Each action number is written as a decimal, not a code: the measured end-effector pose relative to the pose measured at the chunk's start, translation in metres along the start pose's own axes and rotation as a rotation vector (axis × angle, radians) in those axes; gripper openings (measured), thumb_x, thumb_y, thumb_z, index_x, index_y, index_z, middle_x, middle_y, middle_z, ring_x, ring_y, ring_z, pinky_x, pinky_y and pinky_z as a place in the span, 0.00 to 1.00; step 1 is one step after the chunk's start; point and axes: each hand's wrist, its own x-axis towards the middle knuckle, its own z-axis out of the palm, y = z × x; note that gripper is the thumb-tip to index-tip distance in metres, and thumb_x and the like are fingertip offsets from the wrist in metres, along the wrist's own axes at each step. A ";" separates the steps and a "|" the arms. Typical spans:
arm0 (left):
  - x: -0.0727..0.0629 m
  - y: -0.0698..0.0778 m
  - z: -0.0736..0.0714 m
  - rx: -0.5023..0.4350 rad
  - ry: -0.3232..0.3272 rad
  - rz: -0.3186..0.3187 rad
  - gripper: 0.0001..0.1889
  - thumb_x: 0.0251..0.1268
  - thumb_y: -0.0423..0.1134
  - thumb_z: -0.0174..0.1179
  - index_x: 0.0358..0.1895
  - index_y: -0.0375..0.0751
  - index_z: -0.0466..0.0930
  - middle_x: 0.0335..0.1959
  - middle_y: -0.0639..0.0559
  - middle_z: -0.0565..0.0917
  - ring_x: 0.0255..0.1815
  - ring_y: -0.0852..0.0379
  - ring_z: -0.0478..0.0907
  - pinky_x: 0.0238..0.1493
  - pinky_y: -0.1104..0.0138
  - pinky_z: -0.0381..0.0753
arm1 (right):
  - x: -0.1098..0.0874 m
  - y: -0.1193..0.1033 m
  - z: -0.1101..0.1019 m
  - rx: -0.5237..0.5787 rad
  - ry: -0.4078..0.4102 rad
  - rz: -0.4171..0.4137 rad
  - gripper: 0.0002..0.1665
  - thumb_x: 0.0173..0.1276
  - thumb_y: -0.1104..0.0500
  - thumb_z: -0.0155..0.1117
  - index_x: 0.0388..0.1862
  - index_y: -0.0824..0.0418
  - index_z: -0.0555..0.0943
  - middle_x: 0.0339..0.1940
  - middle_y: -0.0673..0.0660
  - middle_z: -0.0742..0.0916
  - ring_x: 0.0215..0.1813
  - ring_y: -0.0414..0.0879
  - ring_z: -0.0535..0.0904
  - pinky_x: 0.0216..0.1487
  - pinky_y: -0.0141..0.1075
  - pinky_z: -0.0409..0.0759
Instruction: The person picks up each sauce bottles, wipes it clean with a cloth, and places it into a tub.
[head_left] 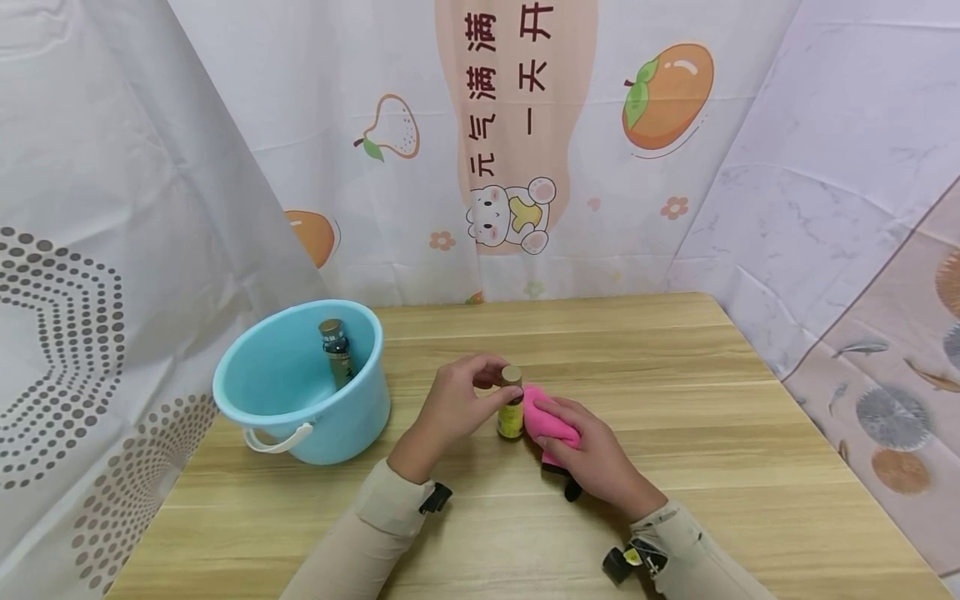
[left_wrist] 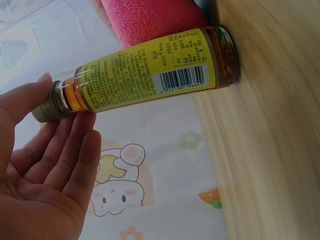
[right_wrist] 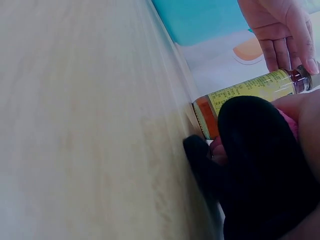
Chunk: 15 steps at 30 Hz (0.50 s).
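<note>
A small glass bottle (head_left: 511, 422) with a yellow label and gold-brown cap stands upright on the wooden table. My left hand (head_left: 462, 402) pinches it near the cap, thumb on one side and fingers behind. In the left wrist view the barcode side of the label (left_wrist: 145, 72) shows, and amber glass is seen at the neck. My right hand (head_left: 592, 450) grips a fuzzy pink cloth (head_left: 546, 417) close against the bottle's right side. Black soft-looking pieces (right_wrist: 260, 165) stick out below that hand; what they belong to I cannot tell.
A light blue bucket (head_left: 300, 433) with a white handle stands on the left of the table (head_left: 637, 350). Inside it leans another capped bottle (head_left: 337, 350). A printed curtain (head_left: 405, 225) hangs behind the table's far edge.
</note>
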 end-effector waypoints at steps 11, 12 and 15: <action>0.000 0.000 0.000 -0.018 -0.023 0.004 0.17 0.65 0.43 0.74 0.54 0.45 0.86 0.46 0.53 0.90 0.45 0.61 0.89 0.51 0.67 0.89 | 0.001 0.002 0.001 -0.002 0.081 -0.138 0.31 0.72 0.55 0.72 0.73 0.42 0.77 0.73 0.50 0.77 0.68 0.47 0.77 0.63 0.36 0.82; 0.000 0.000 0.000 -0.017 -0.029 0.008 0.17 0.65 0.43 0.73 0.54 0.45 0.86 0.46 0.52 0.90 0.45 0.60 0.89 0.51 0.66 0.89 | 0.002 0.003 0.001 0.008 0.088 -0.150 0.31 0.72 0.55 0.72 0.73 0.42 0.77 0.74 0.50 0.77 0.69 0.47 0.77 0.63 0.34 0.82; 0.001 0.000 0.001 -0.016 -0.044 0.024 0.17 0.66 0.42 0.73 0.55 0.42 0.85 0.48 0.49 0.90 0.46 0.57 0.89 0.52 0.64 0.89 | 0.002 0.004 0.001 0.033 0.111 -0.185 0.31 0.72 0.56 0.71 0.73 0.43 0.77 0.74 0.50 0.77 0.70 0.48 0.76 0.63 0.30 0.80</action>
